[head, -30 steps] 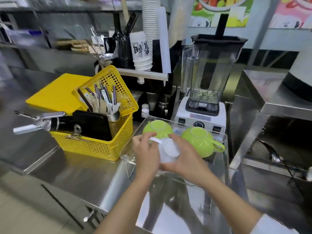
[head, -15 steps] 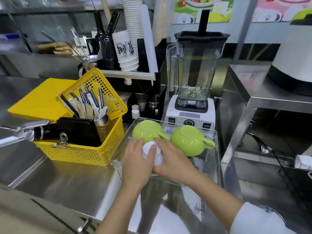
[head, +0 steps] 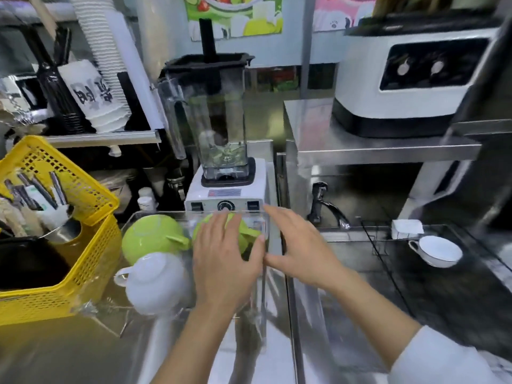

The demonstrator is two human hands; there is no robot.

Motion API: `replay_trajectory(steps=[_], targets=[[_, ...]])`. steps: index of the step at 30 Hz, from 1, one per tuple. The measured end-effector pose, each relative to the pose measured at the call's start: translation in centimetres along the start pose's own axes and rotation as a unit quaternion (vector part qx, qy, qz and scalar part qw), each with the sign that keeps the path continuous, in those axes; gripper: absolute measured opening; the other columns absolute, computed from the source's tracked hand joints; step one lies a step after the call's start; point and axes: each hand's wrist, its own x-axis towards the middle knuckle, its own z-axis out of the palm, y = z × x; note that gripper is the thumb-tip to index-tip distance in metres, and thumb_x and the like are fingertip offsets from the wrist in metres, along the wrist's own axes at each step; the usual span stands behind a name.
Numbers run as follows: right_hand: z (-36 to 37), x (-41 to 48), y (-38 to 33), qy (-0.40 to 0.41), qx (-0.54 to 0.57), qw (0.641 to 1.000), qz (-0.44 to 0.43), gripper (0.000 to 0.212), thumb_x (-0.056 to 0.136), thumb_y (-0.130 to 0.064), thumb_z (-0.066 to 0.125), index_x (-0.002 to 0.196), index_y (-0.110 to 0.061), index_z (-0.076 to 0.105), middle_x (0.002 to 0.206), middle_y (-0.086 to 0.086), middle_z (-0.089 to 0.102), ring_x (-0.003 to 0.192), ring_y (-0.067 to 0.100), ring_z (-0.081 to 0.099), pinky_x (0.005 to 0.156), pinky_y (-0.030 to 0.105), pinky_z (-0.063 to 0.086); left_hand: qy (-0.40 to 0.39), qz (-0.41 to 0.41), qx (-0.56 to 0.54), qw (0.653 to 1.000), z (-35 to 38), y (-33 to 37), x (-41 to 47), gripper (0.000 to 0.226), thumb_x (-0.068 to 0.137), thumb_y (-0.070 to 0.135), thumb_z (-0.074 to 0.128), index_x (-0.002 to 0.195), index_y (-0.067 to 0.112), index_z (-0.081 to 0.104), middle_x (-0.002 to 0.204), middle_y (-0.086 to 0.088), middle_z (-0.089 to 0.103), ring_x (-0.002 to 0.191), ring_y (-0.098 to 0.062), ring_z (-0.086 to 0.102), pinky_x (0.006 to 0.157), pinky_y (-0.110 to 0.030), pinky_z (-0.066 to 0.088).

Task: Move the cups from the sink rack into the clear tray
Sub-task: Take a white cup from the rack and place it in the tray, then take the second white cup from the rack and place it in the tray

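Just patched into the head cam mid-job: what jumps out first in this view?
Both hands, left and right, hover open and empty at the right end of the clear tray. In it sit two green cups upside down and a white cup in front. Another white cup waits upright on the sink rack at right.

Second green cup (head: 245,235): mostly hidden behind left hand (head: 225,261). Yellow basket (head: 63,289): cut by left edge. Clear tray (head: 155,216): near rim blurred. Poster (head: 235,15): cropped at top.
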Motion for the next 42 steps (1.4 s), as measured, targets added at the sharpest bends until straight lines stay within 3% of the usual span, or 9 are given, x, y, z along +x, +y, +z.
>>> replay_trajectory(steps=[5,11,17,22,28,31,35,39,42], targets=[[-4.1,-2.9,7.7,0.034,0.003,0.996,0.080,0.081,0.071,-0.046,0.055,0.142,-0.024,0.025,0.144,0.001,0.039,0.130,0.021,0.039,0.107,0.043,0.034,-0.037,0.062,-0.048,0.996,5.5,7.4,0.7,0.058,0.081,0.049,0.043,0.117,0.007,0.060,0.122,-0.015,0.062,0.116,-0.032,0.055,0.101,-0.041,0.039],[-8.6,-6.7,18.9,0.037,-0.006,0.981,0.188,0.075,0.080,-0.034,0.060,0.143,-0.025,0.021,0.145,-0.001,0.035,0.132,0.018,0.036,0.107,0.038,0.034,-0.116,0.113,-0.079,0.984,14.2,16.7,1.1,0.058,0.079,0.049,0.042,0.118,0.010,0.060,0.123,-0.009,0.062,0.116,-0.026,0.056,0.100,-0.037,0.039],[-11.1,-9.8,30.0,0.038,-0.016,0.951,0.305,0.081,0.074,-0.044,0.070,0.139,-0.015,0.031,0.140,0.009,0.044,0.128,0.027,0.040,0.105,0.041,0.036,-0.252,0.159,-0.072,0.952,24.0,23.2,1.4,0.052,0.079,0.043,0.046,0.119,0.012,0.055,0.119,-0.007,0.062,0.111,-0.027,0.056,0.094,-0.034,0.044],[-10.4,-11.7,36.8,0.038,0.012,0.920,0.389,0.070,0.070,-0.043,0.072,0.127,-0.015,0.041,0.125,0.013,0.054,0.113,0.031,0.050,0.089,0.044,0.047,-0.417,0.015,-0.143,0.898,30.5,26.4,0.8,0.045,0.087,0.040,0.053,0.125,0.018,0.045,0.126,-0.007,0.056,0.114,-0.028,0.052,0.091,-0.037,0.044],[-8.6,-12.0,39.0,0.039,0.015,0.868,0.495,0.059,0.088,-0.047,0.048,0.128,-0.005,0.035,0.121,0.022,0.060,0.107,0.039,0.058,0.080,0.040,0.047,-0.464,-0.232,-0.283,0.807,35.7,28.4,0.3,0.045,0.085,0.051,0.049,0.111,0.015,0.051,0.111,-0.013,0.064,0.104,-0.036,0.060,0.087,-0.042,0.049],[-7.8,-11.1,39.8,0.062,0.103,0.841,0.527,0.054,0.087,-0.047,0.046,0.123,-0.007,0.038,0.115,0.022,0.062,0.095,0.042,0.063,0.081,0.049,0.054,-0.464,-0.273,-0.300,0.788,37.4,29.1,0.4,0.031,0.088,0.040,0.050,0.102,0.014,0.058,0.085,-0.008,0.063,0.083,-0.034,0.064,0.071,-0.040,0.053],[-7.0,-10.9,41.3,0.081,0.165,0.816,0.548,0.039,0.085,-0.033,0.047,0.117,-0.013,0.036,0.106,0.022,0.065,0.084,0.042,0.066,0.072,0.054,0.057,-0.482,-0.357,-0.323,0.732,38.2,28.8,0.6,0.016,0.090,0.010,0.042,0.100,0.007,0.054,0.062,-0.008,0.056,0.048,-0.019,0.048,0.046,-0.026,0.042],[-7.2,-11.1,40.2,0.074,0.301,0.760,0.572,0.038,0.089,-0.012,0.044,0.126,-0.008,0.035,0.102,0.021,0.060,0.064,0.030,0.064,0.058,0.044,0.059,-0.468,-0.366,-0.316,0.740,38.1,28.2,0.5,0.022,0.086,-0.003,0.035,0.100,0.006,0.049,0.077,-0.012,0.060,0.058,-0.021,0.056,0.044,-0.028,0.051],[-7.4,-11.8,39.6,0.066,0.410,0.725,0.549,0.037,0.090,-0.008,0.047,0.126,-0.009,0.041,0.105,0.020,0.059,0.068,0.029,0.065,0.060,0.040,0.059,-0.456,-0.323,-0.347,0.753,37.2,28.1,0.3,0.032,0.084,-0.008,0.033,0.097,0.014,0.053,0.094,-0.010,0.062,0.080,-0.026,0.061,0.056,-0.032,0.056]])
